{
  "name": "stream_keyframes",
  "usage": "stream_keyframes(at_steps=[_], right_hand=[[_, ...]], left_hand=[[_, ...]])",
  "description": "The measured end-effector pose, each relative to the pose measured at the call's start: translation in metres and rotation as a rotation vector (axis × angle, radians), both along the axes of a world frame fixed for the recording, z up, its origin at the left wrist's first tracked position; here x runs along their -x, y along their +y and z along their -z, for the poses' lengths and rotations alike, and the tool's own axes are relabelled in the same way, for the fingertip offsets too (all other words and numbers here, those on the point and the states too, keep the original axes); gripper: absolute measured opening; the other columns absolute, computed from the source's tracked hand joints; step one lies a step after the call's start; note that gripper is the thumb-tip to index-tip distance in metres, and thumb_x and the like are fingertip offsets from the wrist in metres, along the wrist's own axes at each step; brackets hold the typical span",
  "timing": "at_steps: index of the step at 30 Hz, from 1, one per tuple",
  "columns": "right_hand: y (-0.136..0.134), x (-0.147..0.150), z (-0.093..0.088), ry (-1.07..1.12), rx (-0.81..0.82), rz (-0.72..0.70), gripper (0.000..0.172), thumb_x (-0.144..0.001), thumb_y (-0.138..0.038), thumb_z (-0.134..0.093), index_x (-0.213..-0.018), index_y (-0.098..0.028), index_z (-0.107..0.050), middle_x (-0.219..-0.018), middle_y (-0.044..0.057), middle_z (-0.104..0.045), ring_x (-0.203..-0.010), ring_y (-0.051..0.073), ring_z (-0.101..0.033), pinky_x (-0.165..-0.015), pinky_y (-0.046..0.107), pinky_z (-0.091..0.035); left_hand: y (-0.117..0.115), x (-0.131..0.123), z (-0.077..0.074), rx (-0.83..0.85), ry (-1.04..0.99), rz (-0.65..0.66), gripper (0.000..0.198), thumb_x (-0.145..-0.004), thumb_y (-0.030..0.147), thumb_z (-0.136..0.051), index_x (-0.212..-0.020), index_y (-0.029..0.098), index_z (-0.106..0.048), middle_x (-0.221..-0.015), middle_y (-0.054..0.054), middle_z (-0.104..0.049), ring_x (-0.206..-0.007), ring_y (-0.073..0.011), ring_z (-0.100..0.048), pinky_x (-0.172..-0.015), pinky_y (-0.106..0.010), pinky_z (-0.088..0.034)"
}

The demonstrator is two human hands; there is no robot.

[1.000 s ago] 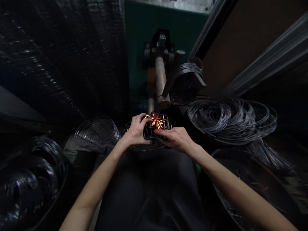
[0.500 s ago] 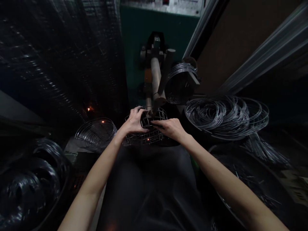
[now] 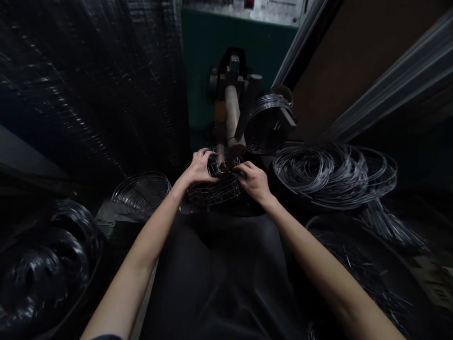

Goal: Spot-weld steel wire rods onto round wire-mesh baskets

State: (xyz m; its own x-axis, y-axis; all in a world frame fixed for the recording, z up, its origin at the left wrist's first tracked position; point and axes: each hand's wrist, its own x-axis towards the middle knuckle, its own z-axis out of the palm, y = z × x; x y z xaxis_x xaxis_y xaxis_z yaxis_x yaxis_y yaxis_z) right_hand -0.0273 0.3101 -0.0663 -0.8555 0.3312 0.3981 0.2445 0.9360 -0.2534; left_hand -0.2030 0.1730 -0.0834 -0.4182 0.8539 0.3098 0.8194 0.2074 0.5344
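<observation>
A round basket of metal wire (image 3: 215, 194) sits in front of me, under the metal arm (image 3: 232, 111) of a machine that looks like a spot welder. The lower rod (image 3: 220, 153) of that machine reaches the basket's opening. My left hand (image 3: 198, 167) is wrapped round the basket's left side, thumb and fingers curved over the wires. At the basket's right side, my right hand (image 3: 254, 180) has its thumb and forefinger pinched together close to the rod's tip. Whether a separate wire is between those fingertips is too dark to make out.
Wire rings (image 3: 336, 174) lie heaped to the right, above a dark bin of short wire pieces (image 3: 368, 269). A wire coil (image 3: 267, 123) hangs beside the arm. More rings (image 3: 141, 191) stand at left, with shiny coils (image 3: 46, 274) at lower left.
My right hand's fingers have gone from stretched out over the basket to pinched at its right side. The basket has shifted or turned slightly. Glowing orange sparks have disappeared.
</observation>
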Motion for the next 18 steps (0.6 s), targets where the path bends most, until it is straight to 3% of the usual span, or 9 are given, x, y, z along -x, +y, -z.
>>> stream_keyframes(at_steps=[4,9,11,13,16,18], right_hand=[[0.004,0.0,-0.005,0.004,0.024,-0.009,0.02,-0.09,-0.037,-0.055,-0.096,-0.025,-0.07,-0.094,0.003,-0.066,-0.078,0.015,-0.063,-0.06,0.023,-0.041],[0.029,0.01,-0.021,0.045,0.002,-0.039,0.025,-0.089,-0.033,-0.053,-0.106,-0.022,-0.068,-0.1,0.006,-0.068,-0.084,0.02,-0.064,-0.066,0.026,-0.044],[0.044,0.026,-0.029,-0.014,-0.047,-0.011,0.026,-0.089,-0.025,-0.05,-0.107,-0.02,-0.068,-0.1,0.008,-0.069,-0.084,0.021,-0.064,-0.066,0.028,-0.045],[0.059,0.047,-0.037,-0.14,-0.081,-0.011,0.028,-0.087,-0.017,-0.047,-0.105,-0.019,-0.069,-0.097,0.009,-0.07,-0.082,0.022,-0.064,-0.066,0.028,-0.045],[0.078,0.076,-0.039,-0.313,-0.023,-0.117,0.021,-0.082,-0.014,-0.052,-0.089,-0.017,-0.072,-0.084,0.009,-0.071,-0.076,0.023,-0.065,-0.065,0.029,-0.046],[0.087,0.089,-0.033,-0.264,0.051,-0.193,0.015,-0.079,-0.017,-0.057,-0.08,-0.017,-0.072,-0.077,0.008,-0.071,-0.072,0.023,-0.065,-0.064,0.029,-0.048]], left_hand=[[0.003,-0.001,-0.003,-0.004,0.014,-0.02,0.088,-0.049,0.038,-0.085,-0.126,0.017,-0.047,-0.133,-0.016,-0.038,-0.128,-0.0379,-0.034,-0.107,-0.053,-0.03],[-0.01,0.008,-0.014,-0.03,-0.136,0.068,0.113,-0.048,0.049,-0.086,-0.142,0.021,-0.031,-0.144,-0.015,-0.036,-0.133,-0.0365,-0.033,-0.11,-0.052,-0.028],[-0.017,0.02,-0.015,-0.084,-0.239,0.01,0.1,-0.063,0.048,-0.078,-0.145,0.021,-0.027,-0.144,-0.014,-0.04,-0.129,-0.0321,-0.041,-0.107,-0.048,-0.034],[-0.02,0.032,-0.012,-0.109,-0.327,-0.095,0.076,-0.077,0.038,-0.066,-0.143,0.02,-0.033,-0.131,-0.012,-0.055,-0.116,-0.0266,-0.054,-0.1,-0.043,-0.042],[-0.015,0.046,-0.004,-0.08,-0.354,-0.17,0.057,-0.08,0.022,-0.06,-0.135,0.021,-0.046,-0.098,-0.005,-0.071,-0.094,-0.0206,-0.065,-0.09,-0.035,-0.048],[-0.007,0.052,0.0,-0.058,-0.304,-0.18,0.054,-0.079,0.019,-0.063,-0.132,0.024,-0.051,-0.087,-0.001,-0.072,-0.089,-0.0194,-0.067,-0.089,-0.033,-0.048]])
